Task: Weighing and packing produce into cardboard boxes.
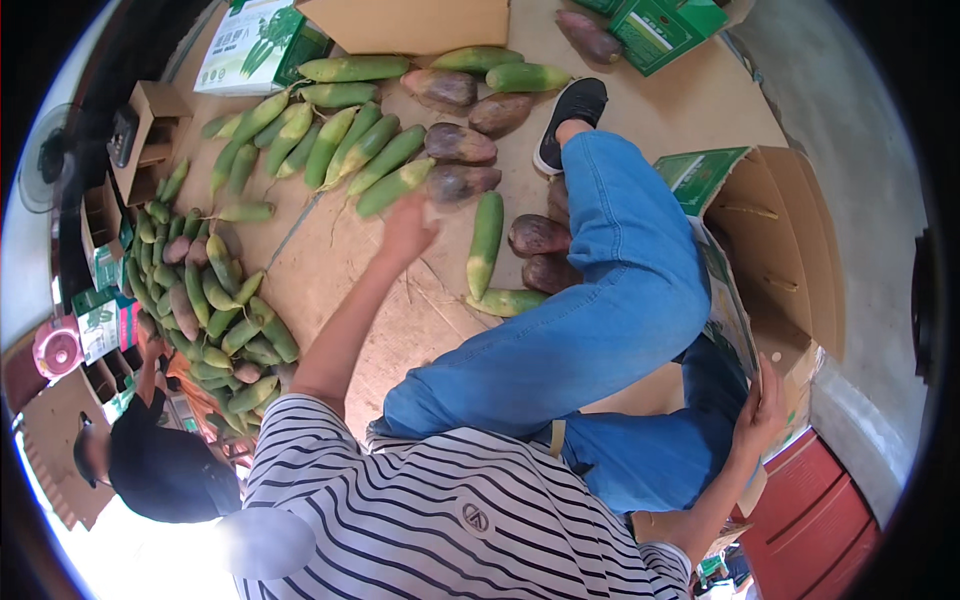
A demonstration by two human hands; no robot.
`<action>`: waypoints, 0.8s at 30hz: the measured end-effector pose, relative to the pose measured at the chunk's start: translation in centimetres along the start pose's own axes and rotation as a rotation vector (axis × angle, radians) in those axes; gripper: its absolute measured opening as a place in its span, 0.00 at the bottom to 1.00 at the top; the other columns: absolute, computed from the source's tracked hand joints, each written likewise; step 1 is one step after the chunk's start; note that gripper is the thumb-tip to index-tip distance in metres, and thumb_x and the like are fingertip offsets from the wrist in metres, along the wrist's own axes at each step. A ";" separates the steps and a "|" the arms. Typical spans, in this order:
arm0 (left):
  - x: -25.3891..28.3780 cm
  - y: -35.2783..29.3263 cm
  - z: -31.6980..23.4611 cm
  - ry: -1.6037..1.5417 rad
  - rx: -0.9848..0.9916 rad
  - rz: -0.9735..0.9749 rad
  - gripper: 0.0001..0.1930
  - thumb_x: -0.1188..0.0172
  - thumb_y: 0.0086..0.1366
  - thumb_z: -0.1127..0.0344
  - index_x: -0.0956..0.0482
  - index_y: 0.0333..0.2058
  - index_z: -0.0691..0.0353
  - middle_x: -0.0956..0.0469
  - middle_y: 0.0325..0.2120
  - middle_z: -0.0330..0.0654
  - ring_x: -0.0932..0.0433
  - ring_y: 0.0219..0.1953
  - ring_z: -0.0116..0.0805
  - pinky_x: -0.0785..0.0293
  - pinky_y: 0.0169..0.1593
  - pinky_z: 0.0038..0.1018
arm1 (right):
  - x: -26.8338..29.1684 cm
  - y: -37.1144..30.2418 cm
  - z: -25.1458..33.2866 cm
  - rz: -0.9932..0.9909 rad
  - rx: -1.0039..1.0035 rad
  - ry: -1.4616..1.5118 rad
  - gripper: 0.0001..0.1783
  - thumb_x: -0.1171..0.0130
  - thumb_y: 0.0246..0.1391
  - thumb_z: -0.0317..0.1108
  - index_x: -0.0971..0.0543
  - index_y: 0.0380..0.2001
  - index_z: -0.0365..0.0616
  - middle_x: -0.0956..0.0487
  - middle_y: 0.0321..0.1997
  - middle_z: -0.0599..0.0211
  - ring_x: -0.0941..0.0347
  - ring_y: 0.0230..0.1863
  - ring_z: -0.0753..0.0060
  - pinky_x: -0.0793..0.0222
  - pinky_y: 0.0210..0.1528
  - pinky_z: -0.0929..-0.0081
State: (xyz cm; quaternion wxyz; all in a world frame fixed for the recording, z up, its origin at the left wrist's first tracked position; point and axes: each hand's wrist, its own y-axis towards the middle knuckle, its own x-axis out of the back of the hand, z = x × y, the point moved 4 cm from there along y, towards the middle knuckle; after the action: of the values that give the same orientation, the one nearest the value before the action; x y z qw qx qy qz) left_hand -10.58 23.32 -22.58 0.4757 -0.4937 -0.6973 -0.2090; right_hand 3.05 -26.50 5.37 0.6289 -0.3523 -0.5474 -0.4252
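My left hand reaches over the brown board just below a purple-skinned radish and the tip of a long green radish. Its fingers are slightly blurred, the thumb stands apart, and nothing shows in it. At the right, my right hand grips the near edge of an open cardboard carton lying beside my leg. Green radishes lie in a rough row ahead of the left hand. More purple radishes lie against my bent leg, next to an upright green one.
A large heap of green and purple radishes lies at the left. Near it is a person in a dark top and cap. Green-and-white cartons stand at the back, with a green box at upper right. A wall runs along the right.
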 end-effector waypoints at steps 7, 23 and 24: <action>-0.5 1.4 11.6 0.238 0.340 0.067 0.28 0.33 0.51 0.59 0.32 0.50 0.62 0.30 0.46 0.52 0.30 0.52 0.49 0.28 0.52 0.41 | 0.2 0.5 0.4 -0.036 0.032 0.030 0.21 0.48 0.51 0.15 0.23 0.48 0.42 0.22 0.37 0.55 0.25 0.37 0.56 0.31 0.42 0.69; -7.2 -3.7 8.8 -0.750 0.787 0.208 0.34 0.34 0.52 0.43 0.23 0.45 0.71 0.21 0.34 0.48 0.21 0.36 0.35 0.27 0.40 0.29 | 0.5 0.8 0.8 -0.023 0.045 -0.056 0.23 0.47 0.50 0.15 0.23 0.49 0.44 0.22 0.40 0.55 0.24 0.41 0.57 0.30 0.43 0.71; -6.9 -4.5 6.2 -0.885 0.829 0.182 0.31 0.36 0.55 0.45 0.23 0.42 0.72 0.21 0.33 0.44 0.22 0.34 0.31 0.27 0.38 0.26 | 0.8 0.3 0.7 -0.030 0.015 -0.073 0.23 0.47 0.50 0.15 0.23 0.49 0.44 0.22 0.40 0.55 0.24 0.41 0.57 0.30 0.43 0.71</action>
State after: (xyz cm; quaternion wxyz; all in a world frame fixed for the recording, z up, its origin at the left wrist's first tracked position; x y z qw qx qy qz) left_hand -17.01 22.73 -30.61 0.3095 -0.3649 -0.8071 0.3460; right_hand 3.05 -25.85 6.30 0.6046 -0.3546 -0.5785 -0.4172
